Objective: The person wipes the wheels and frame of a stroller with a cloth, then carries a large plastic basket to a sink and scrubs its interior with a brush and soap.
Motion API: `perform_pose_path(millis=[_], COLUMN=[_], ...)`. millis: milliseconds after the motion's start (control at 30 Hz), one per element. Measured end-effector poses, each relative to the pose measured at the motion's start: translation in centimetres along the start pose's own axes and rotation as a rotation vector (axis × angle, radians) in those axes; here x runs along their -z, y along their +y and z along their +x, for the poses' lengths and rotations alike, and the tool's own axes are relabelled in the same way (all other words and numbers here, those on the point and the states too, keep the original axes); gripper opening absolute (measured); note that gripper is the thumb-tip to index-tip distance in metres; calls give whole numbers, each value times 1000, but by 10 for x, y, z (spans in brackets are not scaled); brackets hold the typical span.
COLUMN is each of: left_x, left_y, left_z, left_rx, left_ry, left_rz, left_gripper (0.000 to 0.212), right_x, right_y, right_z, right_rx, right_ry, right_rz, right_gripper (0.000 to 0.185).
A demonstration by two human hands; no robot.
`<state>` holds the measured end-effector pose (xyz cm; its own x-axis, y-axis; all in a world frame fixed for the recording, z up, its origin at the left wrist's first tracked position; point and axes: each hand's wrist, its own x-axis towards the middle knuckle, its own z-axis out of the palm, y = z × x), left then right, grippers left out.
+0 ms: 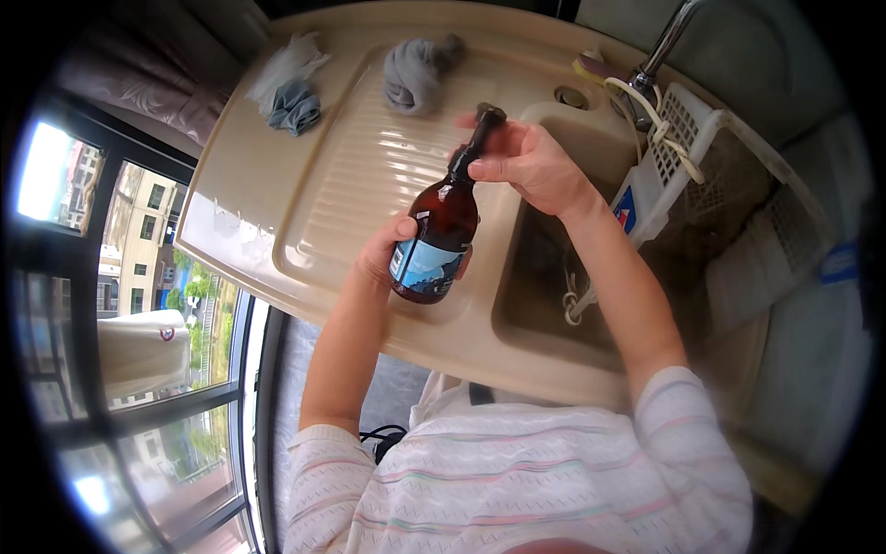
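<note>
A brown pump bottle [443, 215] with a blue picture label and a black pump head is tilted over the ribbed drainboard of a beige sink counter [325, 208]. Wrapped around its lower body is my left hand [386, 251], thumb on the near side and fingertips showing past the label. My right hand [529, 163] is at the neck, its thumb against the black pump collar [460, 166]. The other right fingers are blurred and partly hidden behind the pump.
A rolled grey cloth [412, 75], a blue-grey cloth [294, 107] and a crumpled white mesh [284, 66] lie on the counter. At right, a white plastic basket [692, 138] stands across the sink basin [533, 277], near the faucet [664, 48] and a sponge [599, 69]. Windows are at left.
</note>
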<state>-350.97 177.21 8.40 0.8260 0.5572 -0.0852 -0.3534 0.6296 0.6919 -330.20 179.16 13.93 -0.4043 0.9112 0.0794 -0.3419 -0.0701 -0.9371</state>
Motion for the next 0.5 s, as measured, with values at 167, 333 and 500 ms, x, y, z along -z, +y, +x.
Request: perform_pose_path(millis=[167,333,500], left_x=[-14,-1,-1], left_y=[5,0,2], left_z=[2,-1,2], left_rx=[-44,-32,-36], left_ry=[-45,74,36], left_rz=[-202,-120,-168], left_gripper=[79,78,77], right_x=[-5,-16,-14], right_y=[12,24,21], right_z=[10,11,13], right_rx=[71,-62,20], right_ry=[-41,61,47], right_rz=[358,-105,140], right_gripper=[53,53,47])
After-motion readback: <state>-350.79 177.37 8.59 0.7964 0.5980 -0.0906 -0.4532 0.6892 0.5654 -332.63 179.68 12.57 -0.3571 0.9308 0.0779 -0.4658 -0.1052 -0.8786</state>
